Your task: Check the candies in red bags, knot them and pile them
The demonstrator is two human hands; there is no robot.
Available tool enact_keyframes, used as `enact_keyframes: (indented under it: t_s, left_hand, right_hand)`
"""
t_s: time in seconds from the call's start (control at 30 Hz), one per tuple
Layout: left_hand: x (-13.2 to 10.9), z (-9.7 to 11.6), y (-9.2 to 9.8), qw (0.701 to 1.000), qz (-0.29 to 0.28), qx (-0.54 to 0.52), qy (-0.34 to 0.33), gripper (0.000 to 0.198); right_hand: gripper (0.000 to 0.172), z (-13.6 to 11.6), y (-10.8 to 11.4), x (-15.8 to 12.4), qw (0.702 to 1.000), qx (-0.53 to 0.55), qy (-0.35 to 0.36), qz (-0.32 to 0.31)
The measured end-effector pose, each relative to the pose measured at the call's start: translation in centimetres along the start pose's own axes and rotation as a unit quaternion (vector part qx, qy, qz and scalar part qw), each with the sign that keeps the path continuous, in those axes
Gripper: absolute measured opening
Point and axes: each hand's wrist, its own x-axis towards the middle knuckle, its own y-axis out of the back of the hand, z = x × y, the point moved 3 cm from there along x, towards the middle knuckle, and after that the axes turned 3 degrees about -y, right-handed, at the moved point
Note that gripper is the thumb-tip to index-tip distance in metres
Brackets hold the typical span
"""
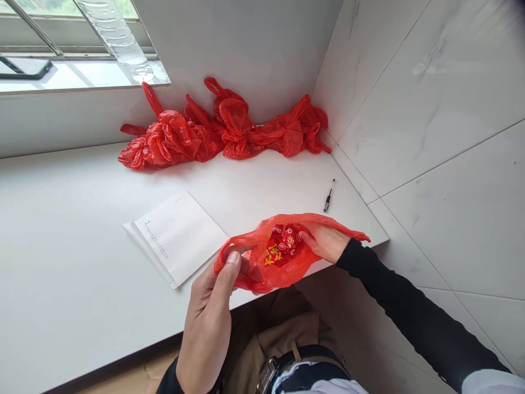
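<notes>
A thin red plastic bag [295, 271] hangs open at the table's front edge, its mouth facing up. My left hand [211, 314] is closed on the left side of its rim, thumb on top. Inside lie several small red wrapped candies [289, 241], printed with white flowers and characters; one wrapper has yellow characters. My right hand [329, 242] reaches in from the right, with thumb and finger bent against a wrapped candy. Its other fingers are hidden by the bag.
Knotted red bags [176, 137] line the back wall. A written paper pad [180, 235] lies left of the open bag, a black pen [328, 197] behind it. On the windowsill stand a clear bottle [118, 38] and a phone [28, 67]. A tiled wall [443, 148] bounds the right.
</notes>
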Motion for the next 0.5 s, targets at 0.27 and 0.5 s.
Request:
enact_keyframes:
  t_s: [0.27, 0.5]
  left_hand:
    - [0.1, 0.2, -0.1, 1.000, -0.003, -0.004, -0.002, 0.031]
    - [0.2, 0.2, -0.2, 1.000, -0.008, -0.004, -0.014, 0.033]
  right_hand:
    - [0.027, 1.8, -1.1, 0.3, 0.988, 0.135, -0.074, 0.006]
    - [0.032, 2.5, -1.3, -0.3, 0.949, 0.264, -0.149, -0.084]
